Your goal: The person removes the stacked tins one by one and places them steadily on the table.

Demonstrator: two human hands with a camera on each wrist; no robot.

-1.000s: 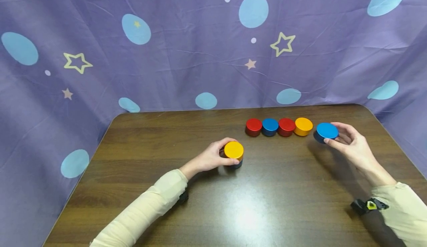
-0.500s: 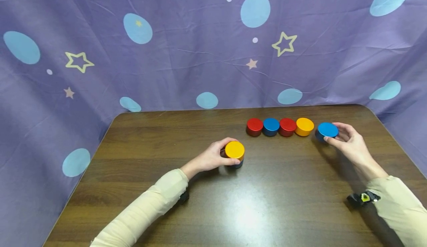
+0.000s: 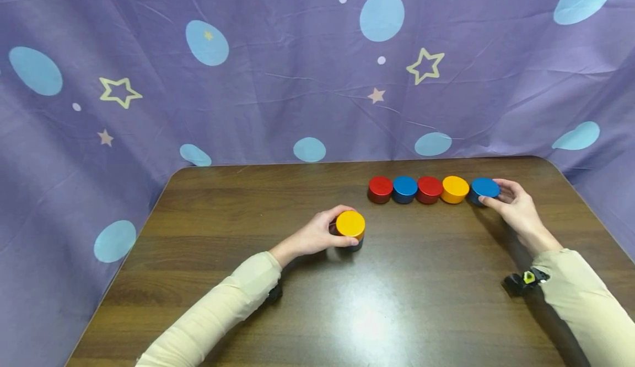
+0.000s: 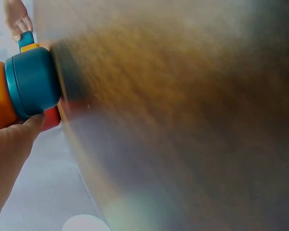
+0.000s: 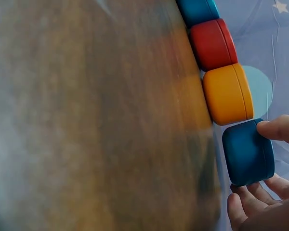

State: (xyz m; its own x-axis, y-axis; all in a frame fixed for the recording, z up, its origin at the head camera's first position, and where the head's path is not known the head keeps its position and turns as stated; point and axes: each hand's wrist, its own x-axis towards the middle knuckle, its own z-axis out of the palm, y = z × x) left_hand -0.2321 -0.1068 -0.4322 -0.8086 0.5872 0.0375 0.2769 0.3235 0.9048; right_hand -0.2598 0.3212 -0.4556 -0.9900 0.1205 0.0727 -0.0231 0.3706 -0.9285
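At the right end of the row, my right hand (image 3: 520,208) pinches a blue round lidded tin (image 3: 485,188) between thumb and fingers. In the right wrist view this blue tin (image 5: 249,153) is slightly tilted, beside the yellow tin (image 5: 228,95), with a thin gap between it and the tabletop. My left hand (image 3: 317,232) grips a yellow tin (image 3: 350,224) near the middle of the table. That one sits on top of another blue tin (image 4: 36,83), which stands on the table; the left thumb lies near the joint between them.
Left of the right hand's tin, a row runs along the far side: a red tin (image 3: 380,189), a blue tin (image 3: 404,189), another red tin (image 3: 429,189) and a yellow tin (image 3: 454,189). Behind the brown wooden table (image 3: 223,201) hangs a purple patterned cloth (image 3: 268,69).
My right hand has moved left and slightly away from me, bringing its blue tin close against the yellow one at the row's end. The left hand has stayed on its stack.
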